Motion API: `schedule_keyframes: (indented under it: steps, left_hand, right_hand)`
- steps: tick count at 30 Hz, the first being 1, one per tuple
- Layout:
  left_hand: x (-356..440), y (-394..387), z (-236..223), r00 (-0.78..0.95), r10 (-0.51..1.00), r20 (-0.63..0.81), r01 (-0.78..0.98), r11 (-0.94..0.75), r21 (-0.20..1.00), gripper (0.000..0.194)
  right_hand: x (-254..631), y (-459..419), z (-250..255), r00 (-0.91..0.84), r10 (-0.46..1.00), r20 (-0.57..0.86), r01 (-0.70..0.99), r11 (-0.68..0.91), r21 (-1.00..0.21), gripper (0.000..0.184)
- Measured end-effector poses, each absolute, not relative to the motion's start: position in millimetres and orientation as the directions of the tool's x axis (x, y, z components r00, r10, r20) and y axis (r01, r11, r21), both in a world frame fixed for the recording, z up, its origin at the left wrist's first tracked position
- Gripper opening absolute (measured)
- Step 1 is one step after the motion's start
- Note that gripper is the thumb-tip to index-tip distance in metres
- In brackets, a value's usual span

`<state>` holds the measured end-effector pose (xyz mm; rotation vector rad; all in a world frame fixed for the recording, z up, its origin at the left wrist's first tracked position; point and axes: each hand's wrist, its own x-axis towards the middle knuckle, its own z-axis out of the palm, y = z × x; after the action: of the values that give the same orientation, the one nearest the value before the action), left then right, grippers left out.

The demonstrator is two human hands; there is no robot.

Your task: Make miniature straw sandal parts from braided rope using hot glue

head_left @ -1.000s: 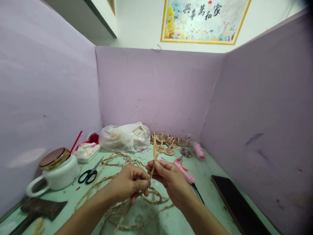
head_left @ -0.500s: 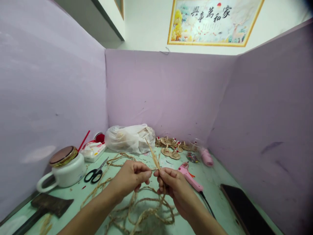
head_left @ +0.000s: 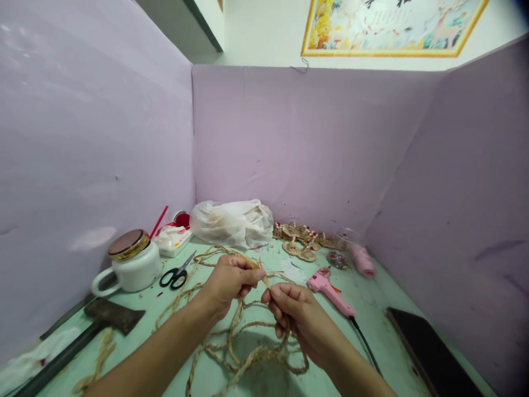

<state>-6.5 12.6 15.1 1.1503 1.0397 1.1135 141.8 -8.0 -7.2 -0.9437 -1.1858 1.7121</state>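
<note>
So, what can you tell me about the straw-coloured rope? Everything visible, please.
The rope is straw-coloured and looks like twisted or plaited plant fibre, with an uneven surface. Much of it lies in loose, overlapping loops on the green tabletop. The left hand pinches pale strands; the right hand grips where they seem to join the rope. Whether it is one length cannot be told.

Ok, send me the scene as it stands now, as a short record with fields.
left hand: pinching a pale fibre strip
right hand: pinching the strip's nearer end
braided cord: loosely looped on the green table, below the hands
left side: scissors, hatchet, white mug
right side: pink glue gun, flat black object
back: plastic bag, woven pieces, pink spool
</note>
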Motion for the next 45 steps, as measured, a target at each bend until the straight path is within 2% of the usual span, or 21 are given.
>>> schedule_keyframes:
  steps: [12,18,21,24,27,29,33,35,37,39,41,43,45]
  left_hand:
    - [-33,23,28,-0.046,0.997,0.057,-0.125,-0.063,0.990,0.023]
    - [-39,18,42,-0.054,0.987,0.150,-0.026,-0.152,0.988,0.017]
    - [-43,8,52,0.081,0.966,0.248,0.239,-0.260,0.936,0.011]
    - [-43,-9,59,0.298,0.905,0.305,0.533,-0.423,0.733,0.009]
    - [-36,-29,62,0.509,0.819,0.265,0.623,-0.563,0.542,0.014]
    - [-29,-39,61,0.637,0.747,0.192,0.596,-0.635,0.492,0.016]
    - [-25,-42,59,0.754,0.656,0.033,0.524,-0.631,0.571,0.017]
    - [-27,-35,57,0.747,0.665,0.005,0.497,-0.564,0.659,0.016]
    - [-31,-23,53,0.708,0.706,0.019,0.441,-0.463,0.769,0.011]
    - [-33,-10,47,0.649,0.760,0.048,0.346,-0.350,0.870,0.007]
    - [-32,0,41,0.596,0.800,0.063,0.249,-0.259,0.933,0.010]
    - [-28,6,35,0.540,0.839,0.073,0.192,-0.207,0.959,0.010]
    - [-23,7,30,0.489,0.868,0.084,0.177,-0.193,0.965,0.008]
  right_hand:
    - [144,-6,-10,-0.354,0.920,-0.166,-0.204,-0.250,-0.947,0.035]
    - [144,-4,-9,-0.201,0.970,-0.139,-0.198,-0.179,-0.964,0.027]
    - [144,-3,-8,-0.086,0.991,-0.107,-0.200,-0.122,-0.972,0.020]
    - [143,-1,-9,-0.008,0.997,-0.076,-0.157,-0.076,-0.985,0.018]
    - [141,0,-12,0.032,0.999,-0.027,-0.057,-0.025,-0.998,0.016]
    - [140,-2,-14,0.007,1.000,0.030,0.031,0.029,-0.999,0.015]
    - [137,-16,-14,-0.263,0.954,0.144,0.134,0.185,-0.974,0.011]
    - [136,-25,-13,-0.473,0.860,0.193,0.121,0.280,-0.952,0.015]
    - [136,-30,-11,-0.588,0.771,0.244,0.069,0.348,-0.935,0.019]
    - [135,-31,-9,-0.512,0.814,0.273,0.009,0.322,-0.947,0.020]
    - [135,-27,-9,-0.312,0.919,0.241,-0.053,0.236,-0.970,0.020]
    - [135,-21,-11,-0.159,0.966,0.204,-0.107,0.189,-0.976,0.023]
    - [134,-16,-14,-0.079,0.979,0.188,-0.138,0.177,-0.975,0.025]
